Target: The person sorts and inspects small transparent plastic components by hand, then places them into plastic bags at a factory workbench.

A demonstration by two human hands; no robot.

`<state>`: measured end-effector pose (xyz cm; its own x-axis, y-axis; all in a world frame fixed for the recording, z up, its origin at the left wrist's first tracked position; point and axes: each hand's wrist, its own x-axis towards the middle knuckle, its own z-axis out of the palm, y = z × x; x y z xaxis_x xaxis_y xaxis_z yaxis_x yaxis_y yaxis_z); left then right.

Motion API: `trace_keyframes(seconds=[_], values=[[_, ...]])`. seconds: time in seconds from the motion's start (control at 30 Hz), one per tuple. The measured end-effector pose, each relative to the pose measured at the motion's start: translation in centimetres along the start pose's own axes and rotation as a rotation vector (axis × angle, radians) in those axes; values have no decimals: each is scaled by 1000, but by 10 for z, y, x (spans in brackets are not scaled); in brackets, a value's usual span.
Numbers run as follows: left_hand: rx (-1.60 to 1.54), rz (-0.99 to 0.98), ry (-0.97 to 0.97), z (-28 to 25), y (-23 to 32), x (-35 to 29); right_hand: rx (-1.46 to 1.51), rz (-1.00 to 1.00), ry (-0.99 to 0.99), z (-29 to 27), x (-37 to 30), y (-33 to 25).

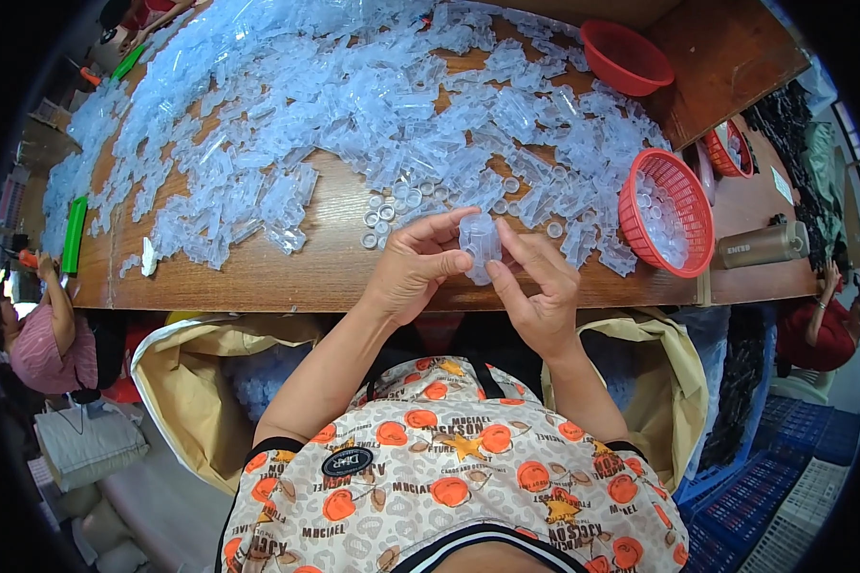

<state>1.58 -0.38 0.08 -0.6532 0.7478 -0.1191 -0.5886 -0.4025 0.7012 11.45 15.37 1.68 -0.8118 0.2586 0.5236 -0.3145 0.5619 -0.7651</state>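
Between both hands, just over the table's near edge, I hold a clear plastic cylindrical part [480,246] upright. My left hand [419,263] pinches its left side with thumb and forefinger. From the right, the thumb and fingers of my right hand [537,282] close on the same part. Several small clear rings [384,212] lie on the table left of and behind my hands. Beyond them spreads a thick layer of loose clear plastic pieces [354,105].
A red basket [631,215] of small clear parts stands to the right, beside a grey-brown bottle [763,244]. A red bowl [626,57] sits at the back right. Open yellow-lined sacks [186,382] flank me below the wooden table [334,277]. Other people [57,334] work at both sides.
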Motion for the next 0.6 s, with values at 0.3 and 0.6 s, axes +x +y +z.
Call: trace_keyframes(seconds=[0.3, 0.6], values=[[17, -48, -11, -2, 4, -1, 75, -57, -39, -2, 0, 5], [45, -3, -16, 3, 4, 0, 25, -19, -34, -3, 3, -1]])
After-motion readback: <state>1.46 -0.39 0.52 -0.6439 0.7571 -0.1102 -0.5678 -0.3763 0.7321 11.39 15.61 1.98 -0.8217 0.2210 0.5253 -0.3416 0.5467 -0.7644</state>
